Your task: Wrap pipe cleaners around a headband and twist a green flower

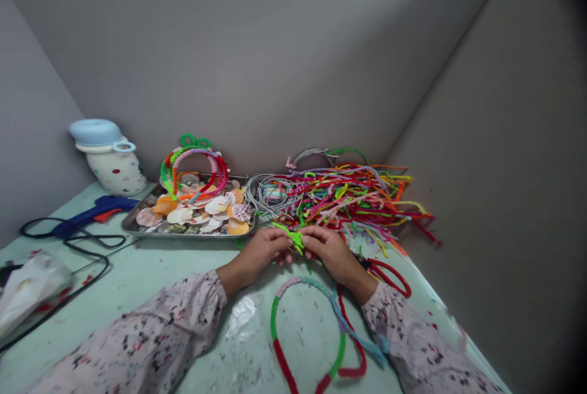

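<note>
Between my two hands is a bright green pipe cleaner (297, 240), bent into a small bunched shape. My left hand (263, 251) pinches it from the left, while the fingers of my right hand (331, 252) close on its right side. Just below lies a headband (274, 320) wrapped in red, green, pink and blue fuzzy sections. Loose blue and red pipe cleaners (355, 340) rest beside it, near my right wrist. Red-handled scissors (394, 276) lie partly hidden behind that wrist.
A metal tray (183, 235) holds seashells (213, 205) and several wrapped headbands (174, 167). Right of it are grey wire loops (270, 195) and a heap of coloured pipe cleaners (353, 192). At left stand a bottle (112, 164), a blue glue gun (87, 215) with cord, and a plastic bag (34, 287).
</note>
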{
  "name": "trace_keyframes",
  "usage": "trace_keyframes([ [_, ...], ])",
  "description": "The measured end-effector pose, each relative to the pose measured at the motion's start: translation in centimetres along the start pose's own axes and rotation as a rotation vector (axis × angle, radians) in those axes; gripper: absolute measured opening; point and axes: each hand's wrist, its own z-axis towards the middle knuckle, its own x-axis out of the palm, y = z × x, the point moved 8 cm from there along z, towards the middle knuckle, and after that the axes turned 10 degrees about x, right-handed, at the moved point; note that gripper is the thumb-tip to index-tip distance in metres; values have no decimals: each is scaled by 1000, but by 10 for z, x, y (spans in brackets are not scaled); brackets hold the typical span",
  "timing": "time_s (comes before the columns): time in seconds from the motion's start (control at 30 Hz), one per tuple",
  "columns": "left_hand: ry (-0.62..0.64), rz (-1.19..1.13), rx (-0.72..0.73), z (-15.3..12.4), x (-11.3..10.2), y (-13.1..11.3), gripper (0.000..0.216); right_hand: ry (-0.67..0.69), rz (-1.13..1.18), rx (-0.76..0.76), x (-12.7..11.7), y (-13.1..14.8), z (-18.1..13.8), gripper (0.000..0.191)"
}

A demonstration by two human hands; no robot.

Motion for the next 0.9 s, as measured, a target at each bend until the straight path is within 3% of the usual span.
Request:
trace_keyframes([
  [0.3, 173, -95, -92, -4, 6, 1, 14, 111, -23, 14, 4, -7, -1, 22],
  [0.67, 176, -50, -140, -4, 8, 4, 18, 72, -55, -3, 4, -3, -1, 20],
  [0.9, 55, 36, -60, -1, 0, 3, 21, -45, 21, -13, -4, 1, -3, 29],
])
